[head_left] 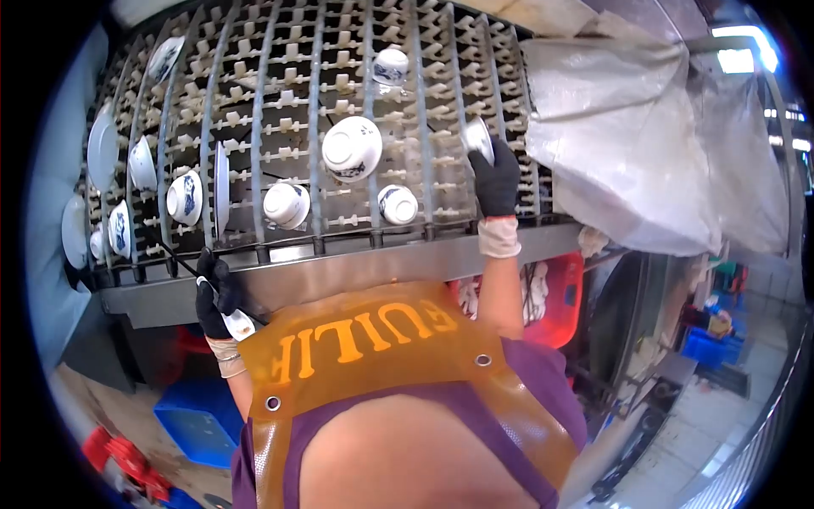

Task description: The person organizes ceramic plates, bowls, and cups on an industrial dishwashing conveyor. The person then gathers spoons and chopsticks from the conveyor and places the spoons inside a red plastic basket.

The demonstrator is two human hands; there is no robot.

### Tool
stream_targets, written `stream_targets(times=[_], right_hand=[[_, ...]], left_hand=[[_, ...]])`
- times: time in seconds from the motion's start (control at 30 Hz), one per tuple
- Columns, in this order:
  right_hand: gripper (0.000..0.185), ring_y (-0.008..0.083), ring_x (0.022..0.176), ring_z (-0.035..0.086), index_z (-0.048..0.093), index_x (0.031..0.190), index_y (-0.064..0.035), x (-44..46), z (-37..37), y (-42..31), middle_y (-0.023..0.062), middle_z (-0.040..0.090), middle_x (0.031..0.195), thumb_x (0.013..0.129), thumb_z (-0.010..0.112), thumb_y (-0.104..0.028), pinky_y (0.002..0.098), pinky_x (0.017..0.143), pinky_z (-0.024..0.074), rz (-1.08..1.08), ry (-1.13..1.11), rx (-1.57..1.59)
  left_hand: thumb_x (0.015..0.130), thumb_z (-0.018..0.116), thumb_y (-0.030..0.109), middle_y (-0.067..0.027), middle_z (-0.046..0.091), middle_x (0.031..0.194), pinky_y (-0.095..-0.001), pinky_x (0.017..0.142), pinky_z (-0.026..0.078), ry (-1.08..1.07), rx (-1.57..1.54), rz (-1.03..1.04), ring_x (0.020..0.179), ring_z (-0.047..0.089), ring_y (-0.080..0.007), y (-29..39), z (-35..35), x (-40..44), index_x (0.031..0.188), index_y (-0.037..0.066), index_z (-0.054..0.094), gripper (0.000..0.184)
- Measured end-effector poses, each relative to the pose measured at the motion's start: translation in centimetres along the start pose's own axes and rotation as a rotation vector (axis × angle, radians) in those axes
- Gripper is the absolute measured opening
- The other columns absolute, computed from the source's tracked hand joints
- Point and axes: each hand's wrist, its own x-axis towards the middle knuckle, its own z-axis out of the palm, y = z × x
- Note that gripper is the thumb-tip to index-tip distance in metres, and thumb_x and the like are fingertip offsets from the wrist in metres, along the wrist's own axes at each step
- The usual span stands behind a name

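My right hand [496,180], in a black glove with a pale cuff, grips a small white bowl [477,136] at the right part of the peg conveyor [292,102]. Down at the left, by the conveyor's metal front edge, my left hand [216,295] is closed around a small white piece of crockery [239,326]; its exact kind is unclear. Ahead of me, blue-patterned white bowls rest between the pegs: a large bowl [351,149], and smaller bowls [287,204], [398,204] nearer the edge. A plate [222,188] stands on edge left of them.
More plates [103,153] and bowls lie at the conveyor's left end. A plastic sheet [615,136] hangs over its right end. Below the metal ledge [356,267] are a red basket [561,301] on the right and a blue crate [199,422] on the left.
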Motion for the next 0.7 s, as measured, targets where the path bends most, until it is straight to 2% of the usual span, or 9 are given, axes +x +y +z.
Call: stream_targets(times=[0.07,0.17,0.23,0.27,0.4,0.47,0.6,0.67,0.7], right_hand=[[0.034,0.0147,0.083,0.056,0.056,0.106,0.0035,0.6,2.1,-2.9,0.0084,0.061,0.094,0.075,0.061,-0.01,0.0279,0.075,0.0447,0.025,0.032,0.521],[0.035,0.0148,0.085,0.056,0.057,0.108,0.0013,2.1,7.3,-1.7,0.0076,0.062,0.096,0.075,0.064,-0.01,0.0278,0.077,0.0445,0.178,-0.064,0.884],[0.042,0.0251,0.088,0.059,0.056,0.108,-0.0008,3.3,11.0,3.3,0.0141,0.062,0.097,0.068,0.066,-0.009,0.0322,0.08,0.0454,-0.047,0.143,0.348],[0.038,0.0214,0.084,0.06,0.057,0.106,-0.002,1.6,9.6,2.8,0.0122,0.062,0.095,0.069,0.066,-0.009,0.0318,0.075,0.0471,-0.059,0.237,0.125],[0.03,0.0264,0.077,0.058,0.059,0.1,-0.0051,-4.7,0.4,5.3,0.0116,0.059,0.091,0.071,0.064,-0.01,0.0345,0.072,0.0466,-0.113,0.473,0.025],[0.027,0.0278,0.078,0.057,0.059,0.099,-0.0047,-8.8,-4.4,10.1,0.0122,0.059,0.092,0.072,0.061,-0.009,0.0358,0.074,0.0452,-0.105,0.681,-0.349],[0.021,0.0292,0.082,0.059,0.062,0.093,-0.0044,-20.4,-12.2,24.8,0.0155,0.061,0.085,0.074,0.055,-0.009,0.0336,0.078,0.0452,0.292,0.886,-0.359],[0.018,0.0285,0.082,0.06,0.064,0.085,-0.0055,-26.9,-13.8,28.2,0.0137,0.063,0.086,0.075,0.053,-0.015,0.0365,0.074,0.0467,0.552,0.814,-0.55],[0.016,0.0302,0.081,0.06,0.064,0.082,-0.0065,-29.7,-14.0,30.9,0.013,0.063,0.086,0.075,0.054,-0.017,0.0387,0.071,0.0471,0.803,0.579,-0.682]], left_hand=[[0.088,0.047,0.021,-0.0097,0.053,0.1,-0.0157,0.043,0.034,-0.025,0.017,-0.014,0.049,0.038,-0.0031,-0.5,-0.2,0.2,0.13,0.004,0.035,0.047],[0.09,0.046,0.018,-0.0084,0.051,0.099,-0.0155,0.04,0.031,-0.071,0.016,0.019,0.047,0.036,-0.0022,-0.9,1.1,0.1,0.127,0.001,0.037,0.042],[0.089,0.046,0.018,-0.0083,0.051,0.099,-0.0155,0.04,0.031,-0.047,0.057,-0.021,0.047,0.036,-0.0023,-1.0,1.8,0.0,0.126,0.001,0.038,0.042],[0.089,0.046,0.018,-0.0082,0.051,0.098,-0.0155,0.04,0.031,-0.029,0.074,-0.037,0.047,0.036,-0.0023,-1.0,1.9,-0.1,0.126,0.0,0.038,0.041],[0.089,0.046,0.018,-0.0079,0.051,0.097,-0.0154,0.04,0.031,-0.024,0.134,-0.099,0.047,0.036,-0.0023,-1.6,2.0,0.8,0.125,0.0,0.038,0.041],[0.089,0.046,0.018,-0.0077,0.051,0.096,-0.0154,0.04,0.031,-0.024,0.172,-0.121,0.047,0.036,-0.0023,-1.4,2.1,1.1,0.125,0.0,0.038,0.041],[0.089,0.047,0.018,-0.0074,0.051,0.095,-0.0154,0.04,0.031,-0.01,0.232,-0.161,0.047,0.035,-0.0023,-1.1,2.8,1.2,0.124,-0.001,0.039,0.04],[0.089,0.047,0.018,-0.0073,0.051,0.095,-0.0153,0.04,0.031,-0.004,0.263,-0.185,0.047,0.035,-0.0023,-1.1,3.3,1.0,0.123,-0.001,0.039,0.04],[0.089,0.047,0.018,-0.0072,0.051,0.094,-0.0153,0.04,0.031,0.001,0.272,-0.189,0.046,0.035,-0.0023,-1.0,3.5,0.9,0.123,-0.001,0.039,0.04]])
